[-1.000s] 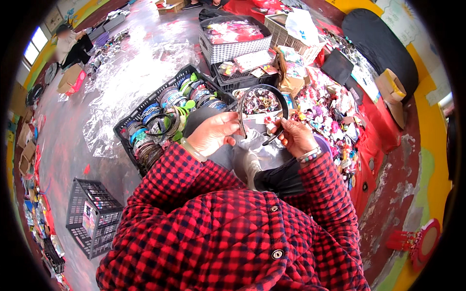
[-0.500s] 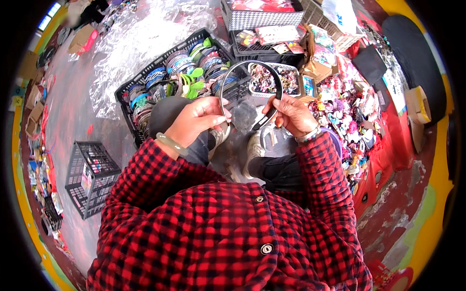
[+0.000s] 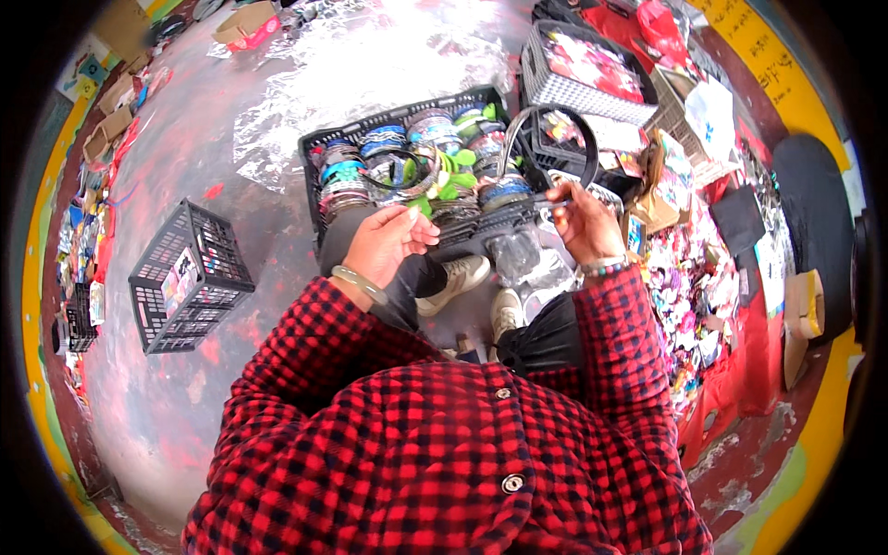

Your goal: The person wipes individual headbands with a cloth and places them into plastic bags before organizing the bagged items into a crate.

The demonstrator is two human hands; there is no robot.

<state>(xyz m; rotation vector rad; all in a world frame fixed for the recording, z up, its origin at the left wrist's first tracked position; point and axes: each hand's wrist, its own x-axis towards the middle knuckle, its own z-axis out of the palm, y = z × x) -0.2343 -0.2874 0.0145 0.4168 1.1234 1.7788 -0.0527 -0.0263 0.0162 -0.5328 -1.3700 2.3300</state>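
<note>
A thin black headband (image 3: 593,153) is pinched near one end by my right hand (image 3: 589,225), its arch rising above the fingers. My left hand (image 3: 386,242) is just left of it, apart from the headband, with fingers loosely stretched and nothing visible in them. Before both hands stands a black plastic crate (image 3: 310,180) packed with stacked headbands (image 3: 433,128) in several colours. Bright green pieces (image 3: 453,176) lie among them, and a dark hoop (image 3: 393,188) rests on top near the middle.
An open black crate (image 3: 190,277) stands on the floor at left. At back right are a patterned basket (image 3: 573,88) and a cardboard box (image 3: 659,208). Small colourful accessories (image 3: 684,305) are heaped at right. Clear plastic sheeting (image 3: 287,120) spreads behind the headband crate.
My left hand has let go of the headband, which stays in my right hand, its arch now farther right. The view has shifted, showing the headband crate farther right and lower.
</note>
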